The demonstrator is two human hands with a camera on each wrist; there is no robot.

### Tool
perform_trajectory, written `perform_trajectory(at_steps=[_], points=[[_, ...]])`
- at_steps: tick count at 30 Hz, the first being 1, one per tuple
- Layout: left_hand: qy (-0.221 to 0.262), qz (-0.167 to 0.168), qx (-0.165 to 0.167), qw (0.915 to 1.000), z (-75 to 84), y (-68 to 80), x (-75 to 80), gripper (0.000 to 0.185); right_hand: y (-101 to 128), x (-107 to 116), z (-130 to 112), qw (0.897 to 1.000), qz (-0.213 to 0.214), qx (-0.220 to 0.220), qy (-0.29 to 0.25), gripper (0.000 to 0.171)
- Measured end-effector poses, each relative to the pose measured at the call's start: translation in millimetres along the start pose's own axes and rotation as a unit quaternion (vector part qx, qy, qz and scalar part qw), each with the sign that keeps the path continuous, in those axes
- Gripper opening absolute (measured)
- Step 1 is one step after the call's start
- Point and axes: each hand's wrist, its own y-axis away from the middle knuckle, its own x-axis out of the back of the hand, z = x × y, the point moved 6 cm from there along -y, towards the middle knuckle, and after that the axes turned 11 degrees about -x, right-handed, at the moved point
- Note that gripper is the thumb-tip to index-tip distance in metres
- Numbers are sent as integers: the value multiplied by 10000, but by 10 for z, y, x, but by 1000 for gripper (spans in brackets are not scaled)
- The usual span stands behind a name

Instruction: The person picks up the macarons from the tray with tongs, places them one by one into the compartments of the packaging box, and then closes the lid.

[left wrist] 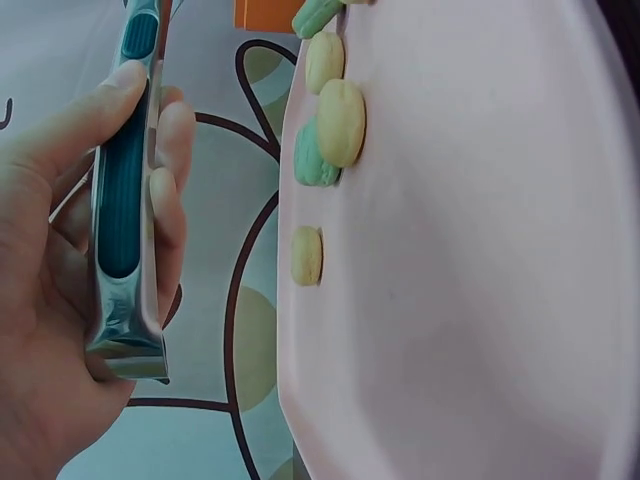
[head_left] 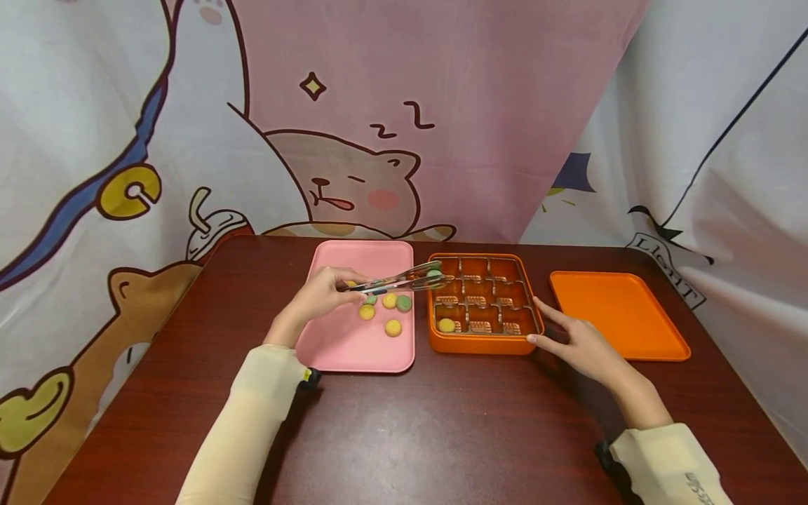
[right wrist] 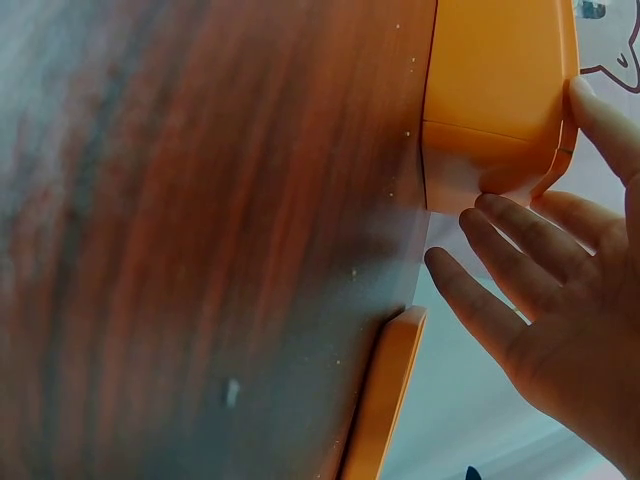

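My left hand (head_left: pixel 322 294) grips metal tongs (head_left: pixel 398 282) by their teal-lined handle (left wrist: pixel 125 200). The tong tips reach over the far left compartment of the orange divided box (head_left: pixel 435 337), and a small green macaron (head_left: pixel 434 272) appears pinched between them. On the pink tray (head_left: pixel 341 347) lie several macarons, yellow (head_left: pixel 393 327) and green (head_left: pixel 404 303). One yellow macaron (head_left: pixel 446 325) sits in the box's near left compartment. My right hand (head_left: pixel 581 344) rests with straight fingers against the near right corner of the box (right wrist: pixel 500 100).
An orange lid (head_left: pixel 618 315) lies flat to the right of the box; its edge (right wrist: pixel 385 400) shows in the right wrist view. All of it stands on a dark wooden table (head_left: pixel 442 435). A cartoon-printed cloth hangs behind and around the table.
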Motion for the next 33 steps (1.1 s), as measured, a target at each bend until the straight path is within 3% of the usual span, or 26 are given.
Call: perform_trajectory(at_steps=[15,33], points=[[-235,-8,37,9997,9,-90,-116,25,7,5,-12,10000,-39,-16,8,80],[-118,-133,6,9998,-7,-148,-240,24,7,16,-33,10000,-7,31,19,79]])
